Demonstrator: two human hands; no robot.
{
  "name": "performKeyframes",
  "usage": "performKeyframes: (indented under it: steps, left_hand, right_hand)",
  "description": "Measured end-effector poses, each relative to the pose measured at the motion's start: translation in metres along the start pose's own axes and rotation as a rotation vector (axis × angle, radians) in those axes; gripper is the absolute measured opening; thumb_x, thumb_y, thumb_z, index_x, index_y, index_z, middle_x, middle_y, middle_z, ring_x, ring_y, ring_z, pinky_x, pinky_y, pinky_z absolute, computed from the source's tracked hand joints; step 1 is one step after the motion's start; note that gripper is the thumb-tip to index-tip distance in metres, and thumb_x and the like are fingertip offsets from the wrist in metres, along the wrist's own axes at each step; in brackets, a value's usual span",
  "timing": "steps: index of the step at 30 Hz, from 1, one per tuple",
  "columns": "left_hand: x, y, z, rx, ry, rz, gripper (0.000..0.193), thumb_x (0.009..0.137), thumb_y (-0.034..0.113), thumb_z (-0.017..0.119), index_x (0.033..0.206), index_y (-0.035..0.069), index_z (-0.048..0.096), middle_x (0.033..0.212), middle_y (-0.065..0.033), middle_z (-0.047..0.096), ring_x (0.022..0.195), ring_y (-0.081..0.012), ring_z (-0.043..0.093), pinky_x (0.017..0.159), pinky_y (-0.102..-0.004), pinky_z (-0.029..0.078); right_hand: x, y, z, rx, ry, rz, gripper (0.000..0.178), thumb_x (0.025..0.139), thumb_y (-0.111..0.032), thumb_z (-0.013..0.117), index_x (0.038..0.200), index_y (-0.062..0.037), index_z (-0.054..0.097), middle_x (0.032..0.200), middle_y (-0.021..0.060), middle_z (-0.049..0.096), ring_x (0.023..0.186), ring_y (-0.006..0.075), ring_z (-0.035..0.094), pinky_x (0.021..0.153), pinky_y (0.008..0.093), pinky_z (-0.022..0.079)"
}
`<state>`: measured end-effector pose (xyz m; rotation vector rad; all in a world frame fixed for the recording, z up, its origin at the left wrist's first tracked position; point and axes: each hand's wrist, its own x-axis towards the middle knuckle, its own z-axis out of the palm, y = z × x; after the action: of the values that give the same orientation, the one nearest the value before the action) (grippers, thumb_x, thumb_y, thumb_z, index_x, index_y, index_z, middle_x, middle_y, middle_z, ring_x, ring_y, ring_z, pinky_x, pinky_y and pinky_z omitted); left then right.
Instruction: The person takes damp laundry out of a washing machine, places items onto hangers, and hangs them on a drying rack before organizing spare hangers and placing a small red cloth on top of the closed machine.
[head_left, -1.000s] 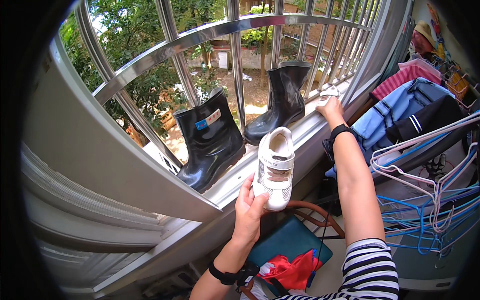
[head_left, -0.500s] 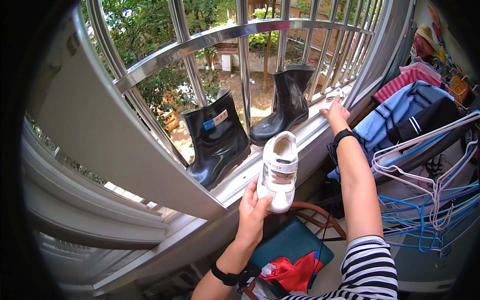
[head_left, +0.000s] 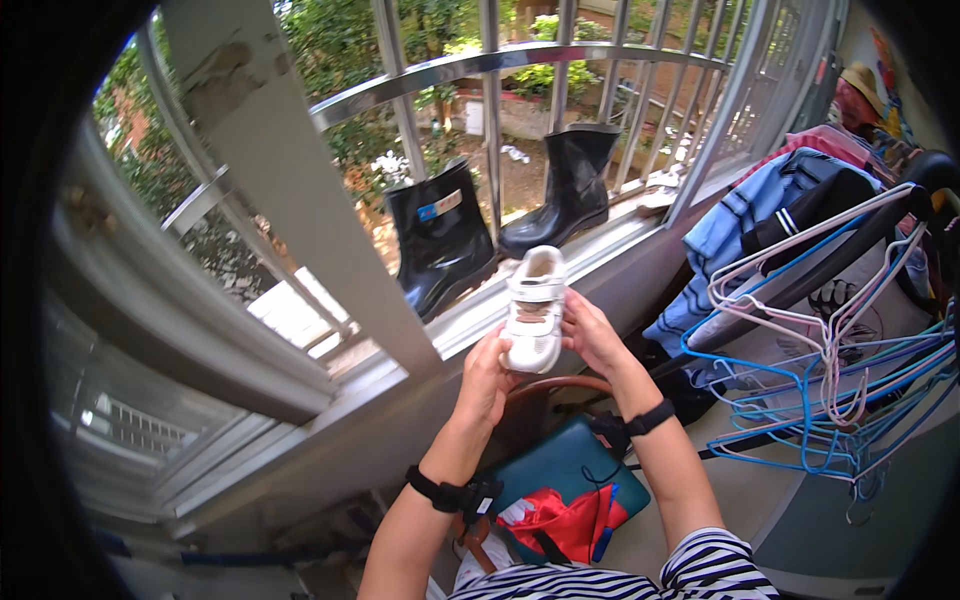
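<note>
A white child's sneaker (head_left: 533, 318) with strap bands is held up in front of the window sill, its opening facing up and its toe toward me. My left hand (head_left: 484, 378) grips it at the toe, with the thumb along the side. My right hand (head_left: 594, 332) holds its right side, the fingers partly hidden behind it. Just beyond, a black rubber boot (head_left: 442, 240) with a coloured label stands on the sill. Another black rubber boot (head_left: 566, 190) stands to its right, toe pointing left.
Metal window bars (head_left: 490, 120) rise behind the boots. A small pale item (head_left: 657, 197) lies farther right on the sill. Plastic and wire hangers (head_left: 830, 340) crowd the right, beside hanging clothes (head_left: 740, 230). Below, red cloth (head_left: 565, 522) lies on a dark green surface (head_left: 540, 460).
My right hand has come back from the far right of the sill to the sneaker's right side. The sneaker stays in my left hand. The view has shifted.
</note>
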<state>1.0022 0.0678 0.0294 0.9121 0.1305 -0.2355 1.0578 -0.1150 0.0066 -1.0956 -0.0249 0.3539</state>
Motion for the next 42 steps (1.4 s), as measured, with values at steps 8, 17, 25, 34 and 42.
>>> performKeyframes:
  steps: [8,17,25,34,42]
  left_hand:
    - [-0.020,-0.016,-0.024,-0.065,-0.064,-0.298,0.028,0.084,0.029,0.049,0.099,0.007,0.058,0.094,-0.0060,0.061,0.080,-0.0168,0.059,0.067,-0.0316,0.048]
    - [-0.061,0.010,-0.006,-0.101,-0.033,-0.054,0.057,0.091,0.053,0.034,0.123,0.005,0.042,0.105,-0.0137,0.060,0.091,-0.0209,0.059,0.073,-0.0310,0.048]
    - [-0.074,0.030,-0.027,0.700,0.542,0.887,0.053,0.076,0.000,0.055,0.126,0.002,0.038,0.117,-0.0106,0.049,0.103,-0.0209,0.051,0.081,-0.0310,0.045]
    - [-0.058,0.029,-0.032,0.926,0.603,0.832,0.063,0.073,0.000,0.057,0.131,0.006,0.034,0.125,-0.0112,0.038,0.116,-0.0232,0.043,0.094,-0.0380,0.037]
    - [-0.053,0.029,-0.019,0.937,0.729,0.871,0.063,0.068,-0.005,0.050,0.129,0.001,0.033,0.115,-0.0159,0.037,0.108,-0.0299,0.044,0.091,-0.0355,0.039]
  right_hand:
    - [-0.044,-0.015,-0.012,-0.144,-0.128,-0.080,0.062,0.081,-0.031,0.064,0.130,-0.0085,0.033,0.109,0.0049,0.053,0.083,0.0113,0.057,0.058,0.0224,0.052]
    - [0.001,-0.024,0.006,-0.148,-0.024,-0.016,0.049,0.081,-0.041,0.064,0.111,-0.0047,0.049,0.095,0.0033,0.058,0.077,0.0104,0.057,0.061,0.0250,0.052]
    - [0.071,-0.034,0.038,-0.421,0.211,0.009,0.052,0.074,-0.046,0.069,0.096,-0.0004,0.054,0.082,0.0041,0.058,0.059,0.0094,0.057,0.052,0.0184,0.051]
    - [0.097,-0.006,0.031,-0.701,0.372,-0.227,0.071,0.067,-0.046,0.075,0.104,0.0096,0.049,0.092,0.0153,0.059,0.063,0.0181,0.062,0.046,0.0267,0.054]
    - [0.094,-0.010,0.045,-0.710,0.349,-0.185,0.070,0.069,-0.044,0.074,0.108,0.0066,0.044,0.098,0.0175,0.057,0.071,0.0201,0.062,0.047,0.0266,0.054]
